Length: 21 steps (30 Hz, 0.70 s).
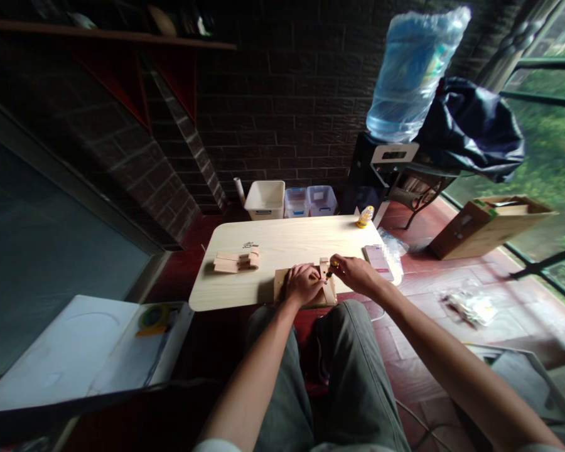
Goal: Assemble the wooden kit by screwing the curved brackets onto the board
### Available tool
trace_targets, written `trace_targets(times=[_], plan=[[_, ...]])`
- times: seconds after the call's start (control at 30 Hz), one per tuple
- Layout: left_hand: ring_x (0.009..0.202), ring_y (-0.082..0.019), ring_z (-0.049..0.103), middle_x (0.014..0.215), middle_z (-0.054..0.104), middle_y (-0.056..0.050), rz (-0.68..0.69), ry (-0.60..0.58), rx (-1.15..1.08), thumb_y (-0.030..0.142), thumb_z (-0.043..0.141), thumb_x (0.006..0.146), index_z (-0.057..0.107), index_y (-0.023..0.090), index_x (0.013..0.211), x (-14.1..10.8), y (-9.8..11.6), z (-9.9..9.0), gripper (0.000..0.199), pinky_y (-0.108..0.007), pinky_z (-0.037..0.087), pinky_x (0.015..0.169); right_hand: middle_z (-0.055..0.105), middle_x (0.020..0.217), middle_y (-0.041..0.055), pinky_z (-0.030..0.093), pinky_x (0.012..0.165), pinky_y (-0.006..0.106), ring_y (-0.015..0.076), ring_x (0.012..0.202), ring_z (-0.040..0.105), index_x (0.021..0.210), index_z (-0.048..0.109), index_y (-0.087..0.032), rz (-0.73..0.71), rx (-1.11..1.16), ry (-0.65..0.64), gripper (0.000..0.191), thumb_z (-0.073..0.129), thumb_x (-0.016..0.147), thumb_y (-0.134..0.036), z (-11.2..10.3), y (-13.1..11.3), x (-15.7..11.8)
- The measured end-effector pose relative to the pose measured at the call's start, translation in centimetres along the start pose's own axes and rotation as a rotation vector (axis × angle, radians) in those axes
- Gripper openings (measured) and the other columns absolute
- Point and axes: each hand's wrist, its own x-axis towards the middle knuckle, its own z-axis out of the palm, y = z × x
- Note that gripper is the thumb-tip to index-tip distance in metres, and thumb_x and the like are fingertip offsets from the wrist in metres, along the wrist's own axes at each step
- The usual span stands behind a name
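A wooden board lies at the front edge of the low table, with a narrow pale wooden strip across its right end. My left hand presses down on the board, its thumb and fingers close against the strip. Closed around a short yellow-and-black screwdriver, my right hand is just to the right of the strip. The tool slants down toward dark spots on the strip; whether its tip sits in a screw is too small to tell.
Several loose wooden pieces and small dark metal bits lie on the table's left. A yellow-based clear bottle and a booklet are on its right. Bins and a water dispenser stand behind.
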Motion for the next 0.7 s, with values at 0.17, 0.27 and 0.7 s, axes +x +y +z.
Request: trace_targets(times=[0.17, 0.27, 0.7], plan=[[0.132, -0.023, 0.051, 0.130, 0.066, 0.001, 0.008, 0.006, 0.004, 0.043, 0.068, 0.084, 0.069, 0.030, 0.084, 0.02, -0.14, 0.20, 0.013, -0.044, 0.034, 0.116, 0.076, 0.098, 0.0093, 0.034, 0.064, 0.028, 0.0222, 0.083, 0.071, 0.112, 0.059, -0.022, 0.059, -0.054, 0.007, 0.031, 0.040, 0.106, -0.046, 0.06, -0.30, 0.09], [0.133, -0.023, 0.051, 0.130, 0.066, 0.001, 0.026, 0.003, 0.012, 0.042, 0.069, 0.084, 0.068, 0.030, 0.085, 0.06, -0.31, 0.34, 0.012, -0.043, 0.034, 0.116, 0.075, 0.098, 0.0091, 0.035, 0.065, 0.028, 0.0219, 0.083, 0.070, 0.108, 0.059, -0.021, 0.034, -0.062, 0.011, 0.029, 0.041, 0.105, -0.044, -0.04, -0.23, 0.15], [0.133, -0.023, 0.050, 0.133, 0.065, 0.001, 0.014, 0.001, 0.012, 0.044, 0.068, 0.085, 0.070, 0.030, 0.084, -0.01, -0.32, 0.18, 0.014, -0.044, 0.033, 0.117, 0.075, 0.101, 0.0113, 0.037, 0.065, 0.029, 0.0237, 0.086, 0.071, 0.113, 0.055, -0.020, 0.049, -0.108, -0.024, 0.029, 0.037, 0.107, -0.042, 0.47, -0.61, 0.48]])
